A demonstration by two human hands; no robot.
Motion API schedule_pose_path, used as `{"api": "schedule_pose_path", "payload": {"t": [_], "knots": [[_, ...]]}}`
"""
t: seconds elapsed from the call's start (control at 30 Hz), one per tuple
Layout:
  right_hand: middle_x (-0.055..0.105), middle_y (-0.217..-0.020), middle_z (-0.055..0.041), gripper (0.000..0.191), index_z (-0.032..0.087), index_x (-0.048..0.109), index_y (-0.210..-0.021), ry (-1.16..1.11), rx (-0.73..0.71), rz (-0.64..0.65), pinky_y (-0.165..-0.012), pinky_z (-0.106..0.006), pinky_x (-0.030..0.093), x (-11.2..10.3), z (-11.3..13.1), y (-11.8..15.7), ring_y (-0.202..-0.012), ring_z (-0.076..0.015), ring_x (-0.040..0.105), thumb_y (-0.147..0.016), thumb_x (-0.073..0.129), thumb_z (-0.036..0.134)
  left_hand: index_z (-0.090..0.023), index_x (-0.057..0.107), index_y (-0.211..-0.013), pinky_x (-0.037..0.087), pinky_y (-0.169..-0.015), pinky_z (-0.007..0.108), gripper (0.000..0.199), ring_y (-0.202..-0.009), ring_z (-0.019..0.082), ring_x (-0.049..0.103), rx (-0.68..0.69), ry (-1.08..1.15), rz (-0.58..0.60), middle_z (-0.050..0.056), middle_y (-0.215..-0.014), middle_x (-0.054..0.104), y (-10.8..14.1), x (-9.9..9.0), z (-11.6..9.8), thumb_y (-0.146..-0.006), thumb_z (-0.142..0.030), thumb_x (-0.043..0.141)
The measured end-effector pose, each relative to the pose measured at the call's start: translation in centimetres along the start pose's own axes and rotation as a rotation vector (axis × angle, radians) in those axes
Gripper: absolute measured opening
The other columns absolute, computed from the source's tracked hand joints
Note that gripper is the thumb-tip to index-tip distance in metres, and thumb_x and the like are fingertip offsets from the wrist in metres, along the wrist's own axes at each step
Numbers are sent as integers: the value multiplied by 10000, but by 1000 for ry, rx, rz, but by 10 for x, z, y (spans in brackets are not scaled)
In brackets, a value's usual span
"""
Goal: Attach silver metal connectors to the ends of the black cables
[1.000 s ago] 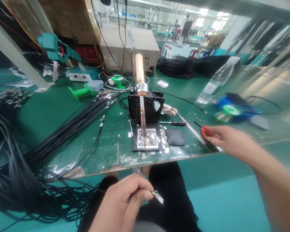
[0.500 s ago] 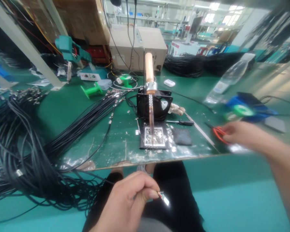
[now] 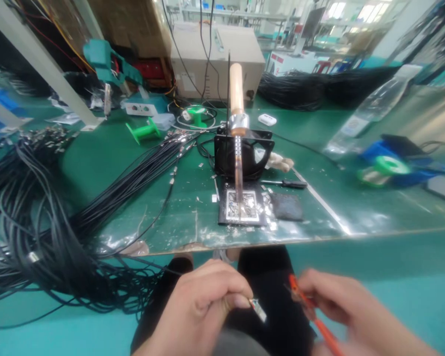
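Right hand [image 3: 337,301] has come off the bench [image 3: 170,222] with the orange-handled tool [image 3: 324,331], now just right of the left hand [image 3: 203,301]. Small connector [image 3: 260,311] is above the lap [image 3: 266,277], pinched between left thumb and forefinger, metal end jutting out, probably to keep it reachable. Right fingers curl round the tool; too blurred to tell if its jaws are apart. Beyond: soldering iron [image 3: 237,94] tip-down at white-rimmed tray [image 3: 227,206], fan [image 3: 221,160] behind, likely for fumes. Cable bundle [image 3: 129,181] lies left, ends grouped, presumably for easy picking.
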State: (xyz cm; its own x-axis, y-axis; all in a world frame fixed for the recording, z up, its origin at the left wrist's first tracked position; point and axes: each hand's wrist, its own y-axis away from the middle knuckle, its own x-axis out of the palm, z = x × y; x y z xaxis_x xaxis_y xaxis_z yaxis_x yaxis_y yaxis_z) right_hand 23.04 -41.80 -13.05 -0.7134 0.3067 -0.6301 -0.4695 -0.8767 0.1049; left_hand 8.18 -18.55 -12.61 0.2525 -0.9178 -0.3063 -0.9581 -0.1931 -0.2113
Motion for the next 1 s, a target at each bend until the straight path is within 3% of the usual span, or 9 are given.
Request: {"api": "schedule_pose_path", "payload": {"t": [0.13, 0.47, 1.0], "knots": [[643, -741, 23, 262, 217, 659, -801, 36, -24, 118, -620, -243, 491, 13, 16, -16, -653, -142, 573, -761, 843, 399, -206, 694, -843, 497, -724, 127, 240, -747, 62, 655, 17, -1, -2, -42, -803, 706, 1, 0, 1, -959, -35, 573], [524, -702, 42, 364, 214, 500, -729, -72, -72, 209, -601, -241, 355, 16, 16, -29, -624, -119, 453, -840, 764, 439, -206, 701, -829, 502, -719, 155, 223, -754, 89, 658, -20, 0, -11, -25, -817, 729, 2, 2, -4, -972, -69, 600], [492, -678, 51, 383, 198, 519, -718, -154, -111, 184, -584, -228, 306, 16, 18, -35, -611, -100, 418, -885, 744, 459, -209, 701, -812, 475, -698, 165, 221, -735, 95, 643, -47, 4, -4, -32, -785, 730, -1, 2, -4, -975, -93, 607]]}}
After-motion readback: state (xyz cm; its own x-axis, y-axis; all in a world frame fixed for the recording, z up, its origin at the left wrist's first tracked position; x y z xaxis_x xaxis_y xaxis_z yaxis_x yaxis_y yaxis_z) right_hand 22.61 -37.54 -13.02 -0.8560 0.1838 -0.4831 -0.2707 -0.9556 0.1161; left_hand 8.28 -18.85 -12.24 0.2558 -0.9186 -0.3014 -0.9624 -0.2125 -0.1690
